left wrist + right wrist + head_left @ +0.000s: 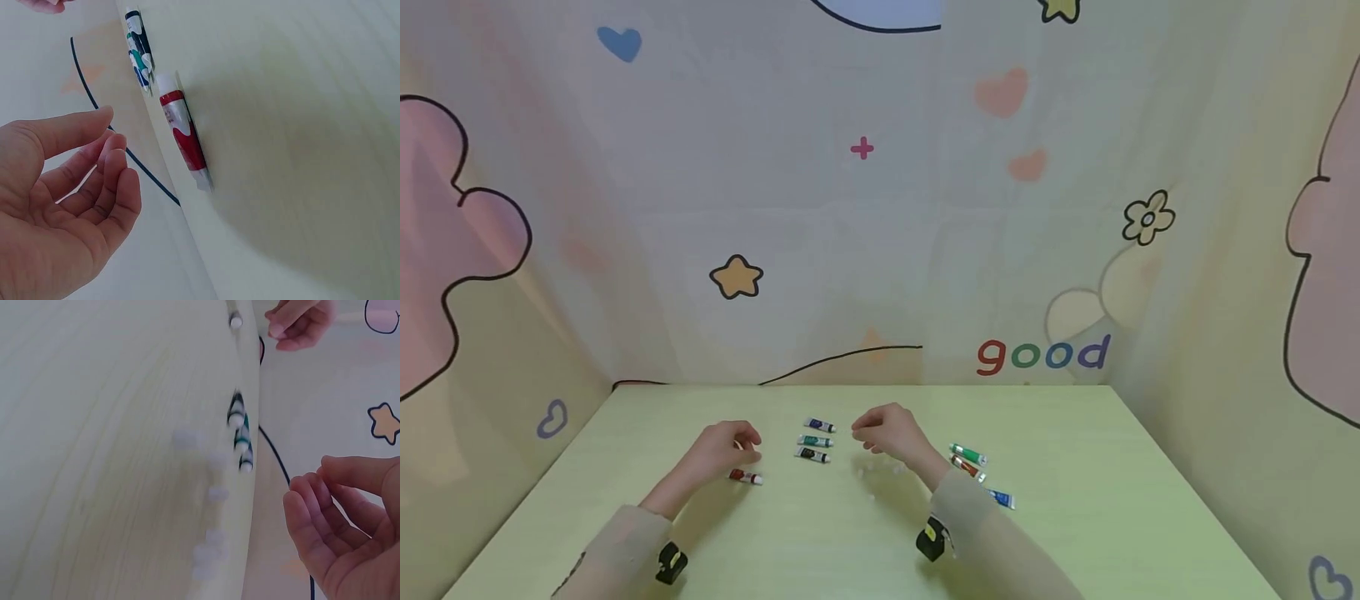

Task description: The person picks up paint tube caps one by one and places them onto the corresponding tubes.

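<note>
My left hand [724,450] hovers just above a red paint tube [746,477], its fingers loosely curved around nothing. That tube lies flat with its white cap to the right; the left wrist view shows its red label [187,142]. To the right, three paint tubes lie in a column: dark blue [820,425], teal green [816,441] and black [813,455]. My right hand [891,432] is raised to the right of this column. In the right wrist view its thumb and fingertips [300,487] come close together, with nothing visible between them.
Right of my right forearm lie a green tube [967,454], an orange-red tube [967,468] and a blue tube [1002,499], partly behind the sleeve. Several small white pieces [217,494], blurred, are scattered on the table below my right hand. A printed curtain [865,250] stands behind the table.
</note>
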A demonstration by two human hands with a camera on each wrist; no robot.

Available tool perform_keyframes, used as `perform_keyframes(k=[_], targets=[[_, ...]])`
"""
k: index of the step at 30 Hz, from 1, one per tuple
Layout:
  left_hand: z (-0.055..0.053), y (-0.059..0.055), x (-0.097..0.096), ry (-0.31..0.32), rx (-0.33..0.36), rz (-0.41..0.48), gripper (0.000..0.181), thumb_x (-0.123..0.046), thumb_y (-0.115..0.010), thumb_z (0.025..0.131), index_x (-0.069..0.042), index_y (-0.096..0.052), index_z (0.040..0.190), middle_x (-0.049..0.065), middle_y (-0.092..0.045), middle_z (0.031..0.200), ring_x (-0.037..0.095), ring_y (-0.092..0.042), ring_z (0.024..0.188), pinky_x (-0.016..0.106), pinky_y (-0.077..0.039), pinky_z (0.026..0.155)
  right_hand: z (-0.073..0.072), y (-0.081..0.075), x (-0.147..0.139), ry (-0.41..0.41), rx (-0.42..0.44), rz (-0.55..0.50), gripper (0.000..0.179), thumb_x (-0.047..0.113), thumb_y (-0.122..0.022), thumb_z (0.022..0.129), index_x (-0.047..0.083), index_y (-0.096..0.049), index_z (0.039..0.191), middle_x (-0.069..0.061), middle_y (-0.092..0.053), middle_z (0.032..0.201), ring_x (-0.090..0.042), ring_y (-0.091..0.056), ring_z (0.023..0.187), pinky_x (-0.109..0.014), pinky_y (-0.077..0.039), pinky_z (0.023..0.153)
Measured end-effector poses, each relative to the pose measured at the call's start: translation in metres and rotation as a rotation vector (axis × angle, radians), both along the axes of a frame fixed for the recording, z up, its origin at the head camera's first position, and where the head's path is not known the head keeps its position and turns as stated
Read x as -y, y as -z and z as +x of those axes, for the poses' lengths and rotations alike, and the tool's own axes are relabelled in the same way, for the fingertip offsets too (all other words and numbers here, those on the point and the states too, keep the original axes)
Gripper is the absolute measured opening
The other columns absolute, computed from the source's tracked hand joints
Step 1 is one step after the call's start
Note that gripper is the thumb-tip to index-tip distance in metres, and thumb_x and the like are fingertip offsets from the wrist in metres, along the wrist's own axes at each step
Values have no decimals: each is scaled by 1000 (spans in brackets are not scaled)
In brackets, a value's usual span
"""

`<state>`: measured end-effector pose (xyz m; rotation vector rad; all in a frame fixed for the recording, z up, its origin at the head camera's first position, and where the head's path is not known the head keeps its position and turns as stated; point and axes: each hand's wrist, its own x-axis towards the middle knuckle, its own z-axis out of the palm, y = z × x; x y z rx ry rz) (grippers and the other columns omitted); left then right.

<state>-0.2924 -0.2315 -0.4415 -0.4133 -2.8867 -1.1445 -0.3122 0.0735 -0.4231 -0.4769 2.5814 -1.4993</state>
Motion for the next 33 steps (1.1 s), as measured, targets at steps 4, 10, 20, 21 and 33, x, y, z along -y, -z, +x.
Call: perform_keyframes(k=[4,10,20,21,33], targets=[[-5,3,-11,16,-11,-6,15,-3,-73,89,3,-67,101,1,-59,81,16,-53,71,30,-45,58,1,3,-25,25,-6,25,20,10,-68,95,-5,-72,108,-10,-73,97,-34,-70,86,-34,-59,72],[-13,1,-28,40,-37,-55,13,-2,-74,88,1,-68,100,0,-61,82,16,-55,75,32,-47,67,1,0,-52,78,-6,44,16,9,-69,95,-2,-74,106,-8,-73,97,-34,-70,87,-36,-59,74],[-29,-3,-61,112,-61,-129,13,-1,-77,85,-2,-69,96,-1,-63,82,14,-54,73,31,-48,68,0,-4,-80,98,0,77,18,11,-69,96,-1,-73,108,-6,-73,97,-35,-70,90,-36,-59,76],[-30,-3,-64,119,-60,-139,13,-2,-77,85,-2,-70,96,-1,-63,83,14,-54,74,31,-48,68,0,-3,-82,98,4,78,19,11,-69,96,-2,-73,108,-6,-73,97,-35,-70,89,-36,-59,76],[-39,5,-82,200,-42,-183,15,0,-79,83,-3,-69,95,2,-67,90,17,-60,85,39,-52,81,2,8,-88,73,26,91,19,8,-69,95,-5,-71,108,-8,-73,94,-28,-69,83,-39,-58,75]])
